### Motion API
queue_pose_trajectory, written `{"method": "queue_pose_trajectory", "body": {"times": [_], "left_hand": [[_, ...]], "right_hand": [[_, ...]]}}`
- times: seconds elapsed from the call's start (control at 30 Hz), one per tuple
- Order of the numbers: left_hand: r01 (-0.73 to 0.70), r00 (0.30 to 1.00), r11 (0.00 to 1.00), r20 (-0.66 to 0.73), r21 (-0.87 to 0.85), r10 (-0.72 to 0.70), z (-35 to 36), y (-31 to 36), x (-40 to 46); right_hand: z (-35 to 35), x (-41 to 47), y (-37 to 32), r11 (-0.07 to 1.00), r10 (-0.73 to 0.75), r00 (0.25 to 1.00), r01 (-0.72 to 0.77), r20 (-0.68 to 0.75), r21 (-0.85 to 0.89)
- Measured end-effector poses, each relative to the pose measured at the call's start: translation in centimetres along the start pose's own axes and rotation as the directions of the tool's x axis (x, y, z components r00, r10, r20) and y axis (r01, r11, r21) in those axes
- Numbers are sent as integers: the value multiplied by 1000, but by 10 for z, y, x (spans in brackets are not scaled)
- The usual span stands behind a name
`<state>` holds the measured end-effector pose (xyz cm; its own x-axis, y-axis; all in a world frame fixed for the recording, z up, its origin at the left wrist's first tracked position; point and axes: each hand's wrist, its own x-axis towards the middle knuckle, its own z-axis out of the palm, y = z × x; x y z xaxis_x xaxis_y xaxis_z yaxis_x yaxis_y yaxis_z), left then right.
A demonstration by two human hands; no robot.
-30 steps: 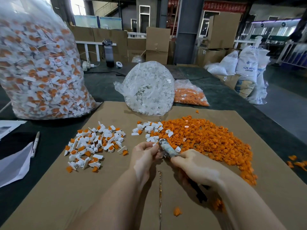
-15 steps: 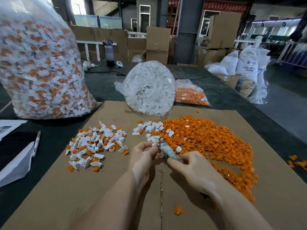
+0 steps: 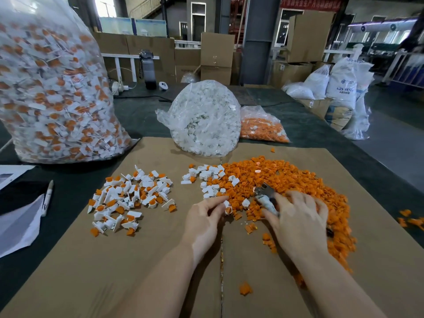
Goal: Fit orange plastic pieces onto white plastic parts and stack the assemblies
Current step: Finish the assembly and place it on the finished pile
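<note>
Both hands have parted since a moment ago: the right hand [image 3: 298, 216], gripping a metal tool [image 3: 266, 195], now reaches into the orange pieces [image 3: 296, 180] on the cardboard [image 3: 137, 271], likely for the next one. Left hand [image 3: 204, 216] pinches a white part [image 3: 227, 206] beside it, ready for fitting. Finished assemblies [image 3: 128, 198] lie left; bags behind hold assemblies [image 3: 50, 95], white parts [image 3: 204, 120] and orange pieces [image 3: 261, 130].

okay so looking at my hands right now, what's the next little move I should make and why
Probably pick one orange piece from the orange pile with your right hand, which already rests on it while holding the pliers-like tool. Your left hand pinches a white part at the pile's edge, seemingly without an orange piece yet.
</note>
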<state>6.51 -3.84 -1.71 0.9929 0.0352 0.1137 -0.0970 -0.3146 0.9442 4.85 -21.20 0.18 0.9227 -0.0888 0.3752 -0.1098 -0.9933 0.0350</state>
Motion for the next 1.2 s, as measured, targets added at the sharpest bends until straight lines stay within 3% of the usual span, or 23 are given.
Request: {"method": "queue_pose_trajectory", "body": {"times": [0.07,0.17,0.27,0.4,0.6,0.7,0.93,1.2], "left_hand": [[-22,1000,1000,7,23,22,1,1,0],[-50,998,998,52,36,48,1,3,-1],[-19,994,1000,109,-5,20,-4,0,-5],[-85,986,996,141,-17,87,-2,1,-9],[-136,987,991,89,20,133,0,-2,-9],[-159,984,979,102,125,147,2,-2,-10],[-201,978,958,104,205,183,3,-1,-13],[-245,968,931,114,271,222,3,1,-14]], "right_hand": [[3,-3,-14,944,-161,979,190,-127,268],[9,-10,-36,788,-300,914,399,-274,469],[15,-15,-43,725,-246,916,391,-317,567],[16,-20,-43,673,-158,939,329,-306,662],[16,-23,-42,666,-140,940,322,-312,673],[16,-23,-42,687,-179,929,353,-323,635],[17,-24,-43,750,-208,895,405,-394,523],[16,-26,-45,775,-215,899,394,-382,493]]}}
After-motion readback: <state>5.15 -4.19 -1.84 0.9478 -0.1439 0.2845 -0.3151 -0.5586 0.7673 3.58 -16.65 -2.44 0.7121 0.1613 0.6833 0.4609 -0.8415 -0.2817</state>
